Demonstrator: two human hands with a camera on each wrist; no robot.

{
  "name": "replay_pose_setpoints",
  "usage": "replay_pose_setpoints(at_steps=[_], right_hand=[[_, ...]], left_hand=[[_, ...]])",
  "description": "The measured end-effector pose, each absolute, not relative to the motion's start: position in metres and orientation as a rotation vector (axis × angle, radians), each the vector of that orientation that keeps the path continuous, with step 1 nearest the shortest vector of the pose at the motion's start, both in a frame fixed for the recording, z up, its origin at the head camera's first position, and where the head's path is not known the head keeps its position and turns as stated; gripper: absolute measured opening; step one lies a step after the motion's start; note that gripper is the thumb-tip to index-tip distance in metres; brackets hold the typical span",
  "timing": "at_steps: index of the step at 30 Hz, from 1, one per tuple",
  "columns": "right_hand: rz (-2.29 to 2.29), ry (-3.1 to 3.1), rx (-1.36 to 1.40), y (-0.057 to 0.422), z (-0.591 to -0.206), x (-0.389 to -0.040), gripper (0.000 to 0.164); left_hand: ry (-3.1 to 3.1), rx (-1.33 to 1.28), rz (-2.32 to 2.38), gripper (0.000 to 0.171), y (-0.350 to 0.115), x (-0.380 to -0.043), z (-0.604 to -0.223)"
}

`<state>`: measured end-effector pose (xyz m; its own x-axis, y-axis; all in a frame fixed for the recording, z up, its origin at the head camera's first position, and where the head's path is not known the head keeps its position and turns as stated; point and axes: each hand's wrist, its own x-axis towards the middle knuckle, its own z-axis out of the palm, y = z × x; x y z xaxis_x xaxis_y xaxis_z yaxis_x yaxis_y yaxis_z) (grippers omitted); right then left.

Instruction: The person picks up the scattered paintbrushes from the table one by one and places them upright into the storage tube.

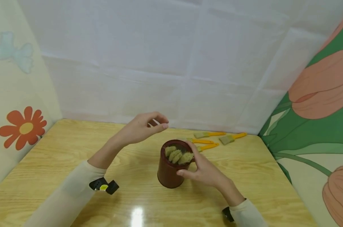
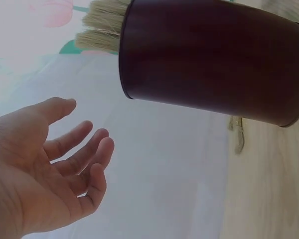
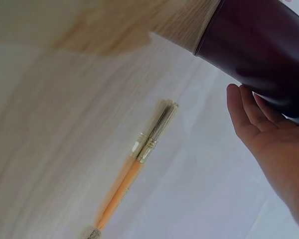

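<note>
A dark reddish-brown cylindrical pot (image 1: 170, 176) stands on the wooden table. Several paintbrushes are in it bristles up, their pale bristle heads (image 1: 174, 156) showing at the mouth and their handles hidden inside. My right hand (image 1: 206, 170) holds the pot at its upper right side, thumb at the front and fingers round the back. In the right wrist view, the fingers (image 3: 244, 112) lie against the pot's wall. My left hand (image 1: 140, 127) hovers above and left of the pot, fingers loosely bent, with nothing in it; the left wrist view shows its palm (image 2: 35, 174) apart from the pot.
Behind and right of the pot, several yellow-handled paintbrushes lie on the table (image 1: 126, 195), among them one at the far right (image 1: 232, 138) and a pair (image 3: 134, 159) side by side. White cloth (image 1: 148, 63) hangs at the table's back edge. Flower-printed panels (image 1: 316, 126) flank both sides.
</note>
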<state>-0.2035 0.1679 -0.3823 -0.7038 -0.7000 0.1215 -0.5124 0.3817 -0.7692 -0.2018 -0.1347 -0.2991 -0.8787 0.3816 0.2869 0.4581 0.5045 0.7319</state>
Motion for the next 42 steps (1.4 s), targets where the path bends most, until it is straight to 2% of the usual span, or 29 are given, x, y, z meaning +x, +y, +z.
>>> replay_pose_setpoints(at_steps=[11, 24, 35, 42], right_hand=[[-1.226, 2.430, -1.104, 0.167, -0.381, -0.204, 0.101], [-1.254, 2.314, -1.168, 0.150, -0.392, -0.201, 0.097], [-1.215, 2.330, -1.165, 0.144, -0.397, -0.198, 0.100], [-1.226, 2.323, -1.158, 0.145, -0.396, -0.199, 0.098]], left_hand=[[-2.605, -0.673, -1.539, 0.031, -0.138, -0.224, -0.323], [-2.680, -0.675, -1.484, 0.027, -0.136, -0.244, -0.359], [-2.774, -0.968, -1.102, 0.023, -0.112, -0.301, -0.368], [-2.817, -1.144, -0.968, 0.024, -0.094, -0.315, -0.385]])
